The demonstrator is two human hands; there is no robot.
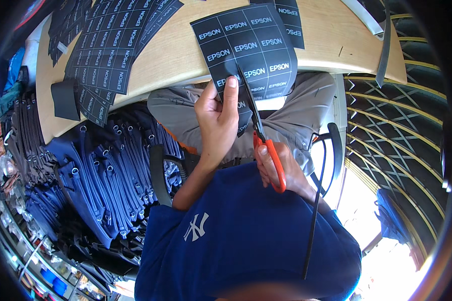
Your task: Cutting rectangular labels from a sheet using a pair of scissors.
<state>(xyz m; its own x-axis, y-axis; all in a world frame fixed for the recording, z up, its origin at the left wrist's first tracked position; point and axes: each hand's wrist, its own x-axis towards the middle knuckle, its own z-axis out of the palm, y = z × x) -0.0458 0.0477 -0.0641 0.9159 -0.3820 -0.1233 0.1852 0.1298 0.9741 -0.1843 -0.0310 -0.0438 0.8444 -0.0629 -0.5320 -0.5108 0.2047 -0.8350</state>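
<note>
My left hand (220, 114) pinches the lower left part of a black sheet (246, 45), its thumb on top and its fingers behind. White lettering and thin grid lines cover the sheet. In my right hand (281, 163) is a pair of scissors (273, 163) with red-orange handles and dark blades. The blades lie along a grid line, with the sheet between them, and the lower edge is parted there. The cut strip under my left thumb hangs down and bends. Sheet and scissors are held above my lap, just off the table edge.
On the wooden table (171, 60) lie several printed black sheets (105, 45), and another sheet (289, 22) sits behind the held one. A dark strip (385, 50) hangs over the right edge. Many blue straps with metal rings (100, 170) hang at left. A folding metal gate (397, 115) stands at right.
</note>
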